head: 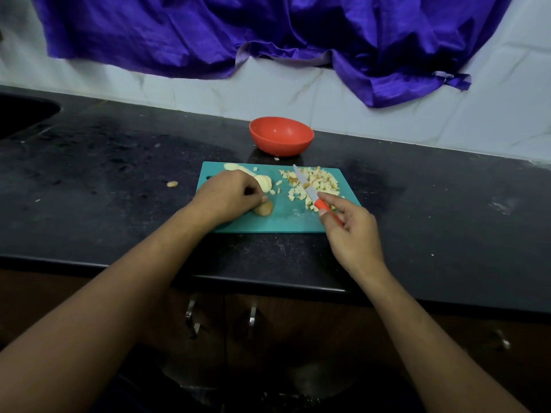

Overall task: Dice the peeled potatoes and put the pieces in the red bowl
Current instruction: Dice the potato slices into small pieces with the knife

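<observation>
A teal cutting board [280, 222] lies on the black counter. My left hand [229, 195] curls over a potato piece [264, 208] at the board's left, with potato slices [264, 183] just beyond its fingers. My right hand [350, 231] pinches the red handle of a small knife [307, 189], whose blade points up-left over a heap of diced potato [316, 181] on the board's right. The red bowl [281, 138] stands behind the board and looks empty.
One stray potato bit [172, 183] lies on the counter [104, 180] left of the board, another small one just in front of the bowl. A dark sink [21, 114] is at far left. Purple cloth [268, 34] hangs on the tiled wall. Cabinet handles [190, 317] sit below the counter edge.
</observation>
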